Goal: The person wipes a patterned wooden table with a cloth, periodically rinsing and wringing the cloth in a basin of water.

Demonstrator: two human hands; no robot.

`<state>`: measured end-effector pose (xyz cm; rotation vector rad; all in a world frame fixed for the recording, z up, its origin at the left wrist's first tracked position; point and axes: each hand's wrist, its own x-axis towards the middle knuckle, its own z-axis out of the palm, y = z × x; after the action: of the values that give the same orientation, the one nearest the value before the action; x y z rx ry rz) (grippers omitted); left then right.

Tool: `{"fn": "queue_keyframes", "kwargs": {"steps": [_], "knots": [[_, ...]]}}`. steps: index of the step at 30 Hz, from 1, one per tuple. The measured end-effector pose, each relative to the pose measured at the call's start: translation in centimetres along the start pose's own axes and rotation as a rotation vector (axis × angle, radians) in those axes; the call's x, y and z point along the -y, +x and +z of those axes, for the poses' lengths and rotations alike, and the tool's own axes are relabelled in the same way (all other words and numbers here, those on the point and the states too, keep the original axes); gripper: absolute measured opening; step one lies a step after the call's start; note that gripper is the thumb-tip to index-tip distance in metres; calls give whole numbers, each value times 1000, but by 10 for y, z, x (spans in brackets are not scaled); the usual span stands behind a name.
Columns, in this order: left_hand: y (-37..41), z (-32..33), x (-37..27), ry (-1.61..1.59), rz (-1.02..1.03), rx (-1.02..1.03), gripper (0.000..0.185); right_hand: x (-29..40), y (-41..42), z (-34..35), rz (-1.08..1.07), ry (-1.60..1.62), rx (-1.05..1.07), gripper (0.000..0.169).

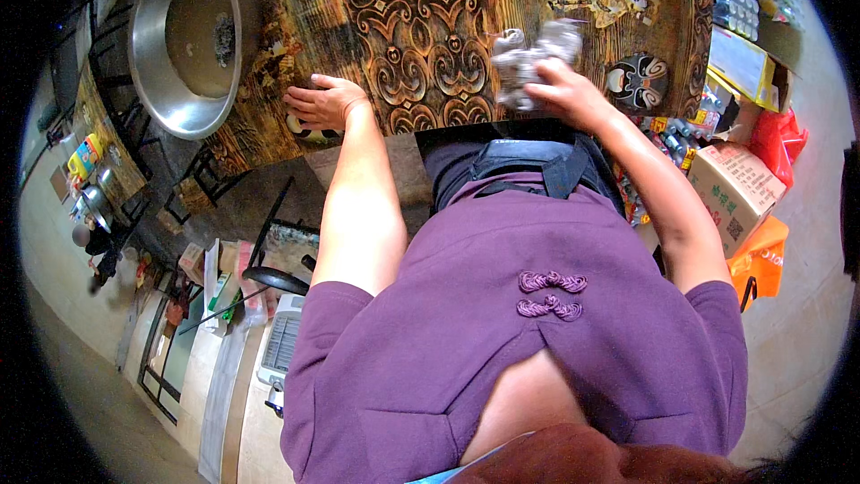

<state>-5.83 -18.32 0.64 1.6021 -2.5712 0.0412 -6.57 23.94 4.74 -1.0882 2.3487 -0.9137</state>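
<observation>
My right hand is on a crumpled pale grey cloth, blurred, over the right part of a patterned wooden-look table. Flat on the table's near left part lies my left hand, its fingers spread and nothing in it. Left of it stands a large metal basin containing a little murky liquid and a dark grey scouring-pad-like clump. A painted mask picture decorates the tabletop to the right of the cloth.
Cardboard boxes, a red plastic bag, an orange bag and bottles crowd the right side. Stools stand at the left below the table. Farther left, a person is near another table with a metal bowl.
</observation>
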Motion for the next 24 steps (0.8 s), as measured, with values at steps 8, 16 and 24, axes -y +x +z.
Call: {"fn": "queue_keyframes", "kwargs": {"steps": [8,16,24], "knots": [[3,9,8,15,12,-16,62,53,108,21,-56,74,96,26],[3,16,13,17,33,-116,60,-67,-102,-82,505,-68,-148,44],[4,13,10,39,13,-47,61,-91,-42,-51,854,-398,-753,36]]}}
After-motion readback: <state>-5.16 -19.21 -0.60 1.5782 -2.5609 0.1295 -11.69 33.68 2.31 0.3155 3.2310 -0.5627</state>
